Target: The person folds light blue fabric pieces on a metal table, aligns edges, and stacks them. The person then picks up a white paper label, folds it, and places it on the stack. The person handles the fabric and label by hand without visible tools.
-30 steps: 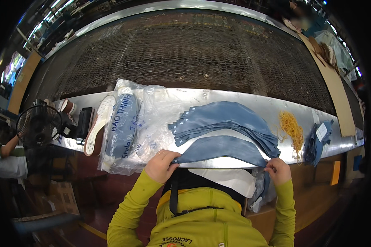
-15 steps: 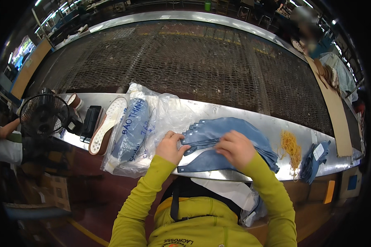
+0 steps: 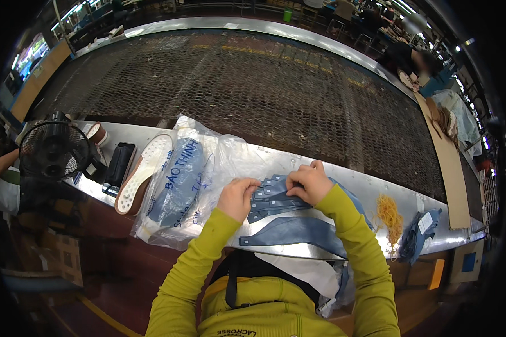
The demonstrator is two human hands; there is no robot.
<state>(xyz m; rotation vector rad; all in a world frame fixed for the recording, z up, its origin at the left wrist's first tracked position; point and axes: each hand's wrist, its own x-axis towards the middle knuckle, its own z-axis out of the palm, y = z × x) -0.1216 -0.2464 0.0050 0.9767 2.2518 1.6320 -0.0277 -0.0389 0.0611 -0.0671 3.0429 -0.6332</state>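
Blue curved leather-like pieces (image 3: pixel 275 204) lie fanned in an overlapping stack on the metal table, their narrow ends on the left marked with small pale tags. My left hand (image 3: pixel 236 199) pinches the narrow ends at the stack's upper left, thumb and forefinger pressed together. Over the upper middle of the stack, the bent fingers of my right hand (image 3: pixel 310 183) grip a blue piece. Its sleeve hides part of the stack's right side. One separate blue piece (image 3: pixel 287 231) lies nearer me, along the table's front edge.
Left of the stack are a clear plastic bag (image 3: pixel 180 185) with blue pieces, a white shoe sole (image 3: pixel 146 168), a black case (image 3: pixel 119 167) and a fan (image 3: pixel 53 150). Yellow strings (image 3: pixel 389 218) and a tied blue bundle (image 3: pixel 420 233) lie right. Beyond stretches a mesh surface (image 3: pixel 253 84).
My right hand has moved up and slightly left over the stack. The gap between the nearest blue piece and the stack has widened. The whole view has shifted slightly.
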